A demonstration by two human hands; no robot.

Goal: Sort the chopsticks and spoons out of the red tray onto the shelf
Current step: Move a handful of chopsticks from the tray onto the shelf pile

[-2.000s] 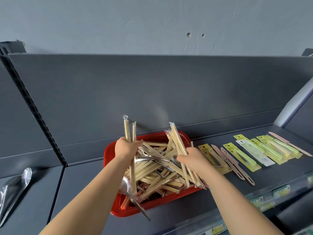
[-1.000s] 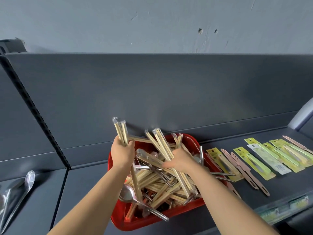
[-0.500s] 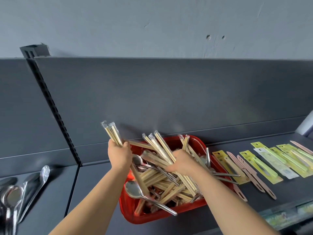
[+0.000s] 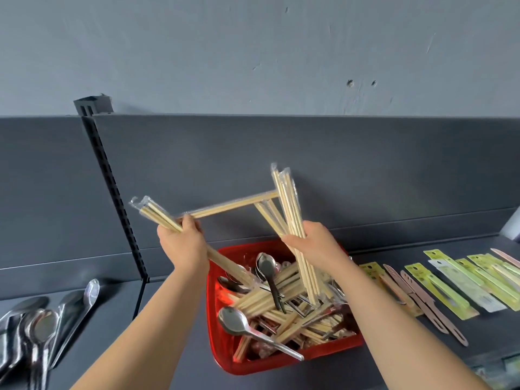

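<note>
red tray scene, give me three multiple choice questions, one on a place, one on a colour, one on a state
1. Where do the sorted spoons lie relative to the red tray?
A) right of it
B) left of it
C) behind it

2. What colour are most of the packets right of the tray?
A) blue
B) black
C) yellow-green

3. What is the left hand doing?
A) gripping wrapped chopsticks
B) resting flat
C) holding a spoon

Answers:
1 B, they lie on the shelf left of the tray.
2 C, the row shows mostly yellow-green cards.
3 A, its fingers curl round the bundle.
</note>
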